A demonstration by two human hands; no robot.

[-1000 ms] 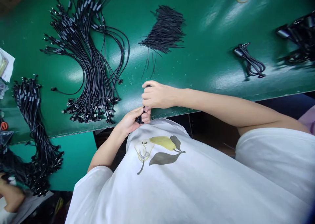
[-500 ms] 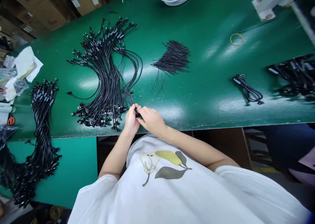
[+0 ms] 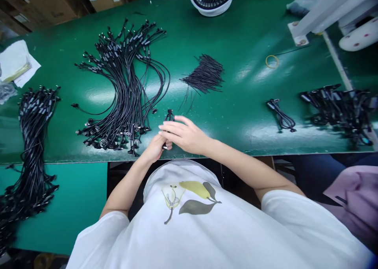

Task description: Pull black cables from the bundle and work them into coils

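Observation:
My left hand (image 3: 156, 147) is closed around a folded black cable (image 3: 169, 116) near the table's front edge. One end of the cable sticks out above my fingers, and a metal connector tip shows below them. My right hand (image 3: 187, 135) lies across the cable and my left fingertips, its fingers stretched out and apart. Most of the cable is hidden under both hands. Just left of them spreads a big pile of loose black cables (image 3: 126, 88). Beyond my hands lies a heap of short black twist ties (image 3: 205, 74).
A folded cable bundle (image 3: 282, 115) and a pile of bundled cables (image 3: 333, 109) lie to the right. Another long cable bunch (image 3: 38, 131) hangs over the left edge. At the back stand a fan (image 3: 211, 9) and a white metal bracket (image 3: 301, 32); a yellow rubber band (image 3: 272, 62) lies nearby.
The cable has gone from a loose stretch reaching toward the pile to a compact folded bundle in my hands. My right hand has opened out across it. The view has shifted right.

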